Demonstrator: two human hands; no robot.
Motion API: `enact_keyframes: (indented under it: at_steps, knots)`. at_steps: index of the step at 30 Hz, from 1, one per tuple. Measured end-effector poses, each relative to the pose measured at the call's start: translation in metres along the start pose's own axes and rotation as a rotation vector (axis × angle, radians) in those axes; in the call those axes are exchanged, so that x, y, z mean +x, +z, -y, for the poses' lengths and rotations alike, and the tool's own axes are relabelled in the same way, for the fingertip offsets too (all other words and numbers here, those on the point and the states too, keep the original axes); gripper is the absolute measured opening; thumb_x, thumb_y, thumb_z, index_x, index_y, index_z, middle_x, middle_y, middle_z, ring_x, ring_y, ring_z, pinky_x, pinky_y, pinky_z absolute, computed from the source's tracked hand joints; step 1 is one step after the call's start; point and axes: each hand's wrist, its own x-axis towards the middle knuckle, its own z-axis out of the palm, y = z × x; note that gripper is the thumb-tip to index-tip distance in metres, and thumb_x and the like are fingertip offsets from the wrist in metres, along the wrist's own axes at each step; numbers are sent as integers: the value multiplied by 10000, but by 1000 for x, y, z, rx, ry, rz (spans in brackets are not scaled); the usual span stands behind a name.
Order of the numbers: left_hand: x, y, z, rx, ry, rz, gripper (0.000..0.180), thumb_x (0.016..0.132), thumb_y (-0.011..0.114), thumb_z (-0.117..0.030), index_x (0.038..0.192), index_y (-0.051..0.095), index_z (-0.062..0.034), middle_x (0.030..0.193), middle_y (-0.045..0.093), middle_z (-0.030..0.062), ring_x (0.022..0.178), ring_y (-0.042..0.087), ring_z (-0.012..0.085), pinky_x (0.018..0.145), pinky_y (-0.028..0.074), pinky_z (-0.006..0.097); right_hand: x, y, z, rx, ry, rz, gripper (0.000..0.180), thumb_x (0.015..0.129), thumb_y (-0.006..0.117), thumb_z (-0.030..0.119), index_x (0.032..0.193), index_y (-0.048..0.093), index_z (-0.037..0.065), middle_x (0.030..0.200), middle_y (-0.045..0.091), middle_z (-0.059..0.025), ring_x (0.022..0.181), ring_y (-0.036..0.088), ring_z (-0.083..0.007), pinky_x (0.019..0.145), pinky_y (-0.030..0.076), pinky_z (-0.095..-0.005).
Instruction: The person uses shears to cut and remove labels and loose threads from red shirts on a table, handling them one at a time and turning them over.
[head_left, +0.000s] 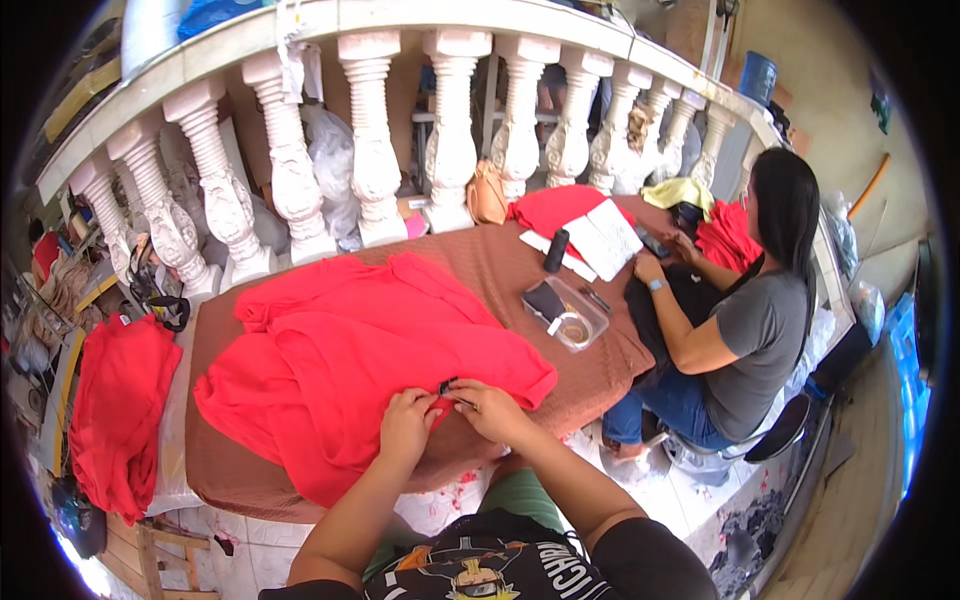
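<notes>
Left hand [405,420] pinches the near hem of the red garment [350,375] spread on the brown table [500,265], while my right hand [488,408] grips small dark snips [447,385]; I judge trimming barely begun.

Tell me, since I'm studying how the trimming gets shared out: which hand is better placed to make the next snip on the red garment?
Probably the right hand: it holds the small dark snips at the red garment, while the left hand pinches the cloth beside them.
</notes>
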Motion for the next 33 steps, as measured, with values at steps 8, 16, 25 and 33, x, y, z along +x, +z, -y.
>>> enact_keyframes:
  at_steps: [8, 16, 25, 33]
  knots:
    - [2, -12, 7, -104, -19, 35, 118, 796, 717, -162, 857, 700, -63, 856, 679, 80, 806, 630, 285, 726, 506, 382, 5, 5, 4, 37, -49, -68, 224, 857, 625, 112, 1064, 683, 50, 1076, 654, -129, 970, 631, -330, 831, 509, -408]
    - [1, -18, 0, -163, -83, 65, 114, 869, 650, -180, 884, 668, -69, 816, 678, 119, 785, 650, 307, 692, 507, 416, 2, 5, 17, -35, -2, -106, 235, 812, 716, 193, 1022, 702, 88, 977, 639, -101, 891, 646, -303, 769, 522, -387]
    - [-13, -26, -2, -389, -213, 120, 148, 924, 583, -169, 958, 652, -42, 892, 682, 148, 841, 672, 308, 730, 523, 387, -8, 16, 10, -130, 58, -89, 213, 837, 665, 290, 937, 667, 102, 910, 642, -154, 817, 643, -376, 697, 523, -461]
    - [0, -30, -9, -382, -250, 71, 159, 861, 668, -153, 914, 694, -5, 919, 689, 145, 831, 670, 296, 731, 519, 350, -26, -13, 31, -3, 222, -222, 278, 839, 678, 187, 1076, 600, 65, 974, 652, -142, 876, 659, -331, 743, 519, -418]
